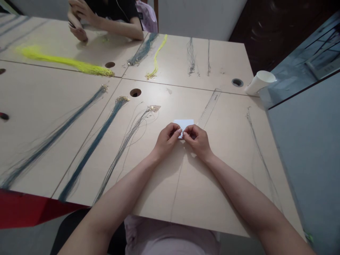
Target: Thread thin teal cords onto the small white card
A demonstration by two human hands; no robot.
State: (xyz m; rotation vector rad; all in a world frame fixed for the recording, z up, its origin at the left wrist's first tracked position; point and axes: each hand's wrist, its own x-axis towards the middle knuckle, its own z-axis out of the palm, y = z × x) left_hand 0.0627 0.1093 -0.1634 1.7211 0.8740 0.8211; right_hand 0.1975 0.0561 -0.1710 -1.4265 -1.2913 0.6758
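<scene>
My left hand [168, 138] and my right hand [197, 140] meet fingertip to fingertip, both pinched closed. Whatever tiny piece sits between the fingertips is too small to make out. A thin line [177, 184] runs from below my right fingers down to the near table edge. Just under and behind the hands lies a small white card [187, 123], partly covered by the fingers. To the left, a bundle of grey lines [124, 143] ends in gold-coloured hooks [154, 108] on a small brown scrap. A clear ruler [209, 108] lies beyond my right hand.
Blue-grey line bundles [92, 152] lie further left on the table [228, 148]. Yellow lines [66, 62] and a white cup-like container [260, 82] are toward the far side. More thin lines [259, 145] lie at right. Across the table, another person's hands [82, 17] are raised.
</scene>
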